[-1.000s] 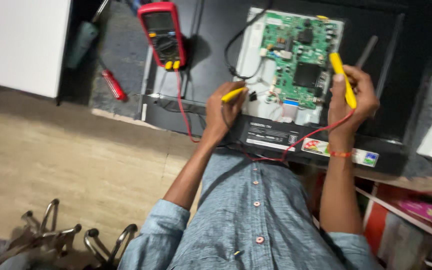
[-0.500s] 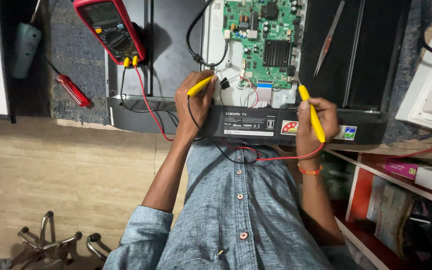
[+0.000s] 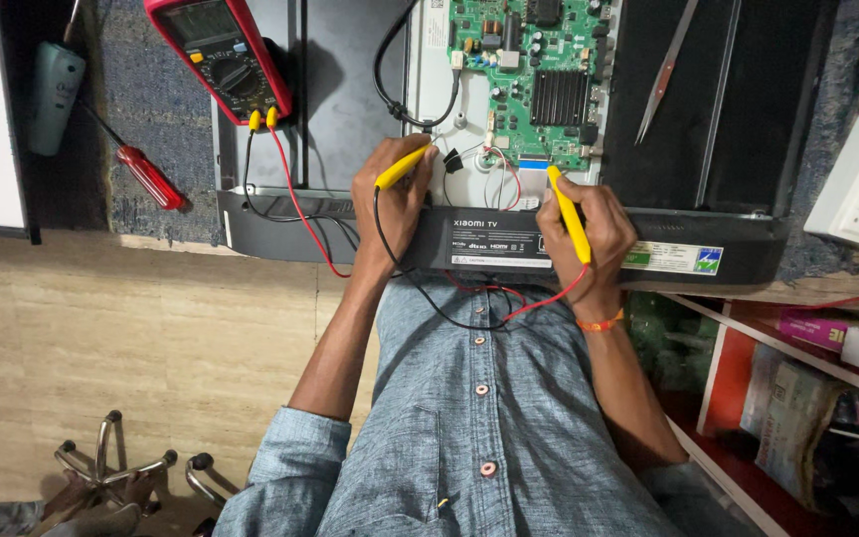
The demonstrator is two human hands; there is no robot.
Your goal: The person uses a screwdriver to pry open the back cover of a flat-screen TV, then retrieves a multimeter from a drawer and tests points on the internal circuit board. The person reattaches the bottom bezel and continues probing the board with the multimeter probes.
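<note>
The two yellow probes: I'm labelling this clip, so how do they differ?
The left probe lies slanted in the left hand with a black lead, its tip beside the green circuit board. The right probe, in the right hand, stands steeper with a red lead, its tip at the board's lower edge. Both are slim and yellow.

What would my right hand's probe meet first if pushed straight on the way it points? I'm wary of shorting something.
Probably the lower edge of the green circuit board: the yellow probe in the right hand points up-left at the blue-and-white connector there. Depth is unclear, so contact cannot be confirmed.
</note>
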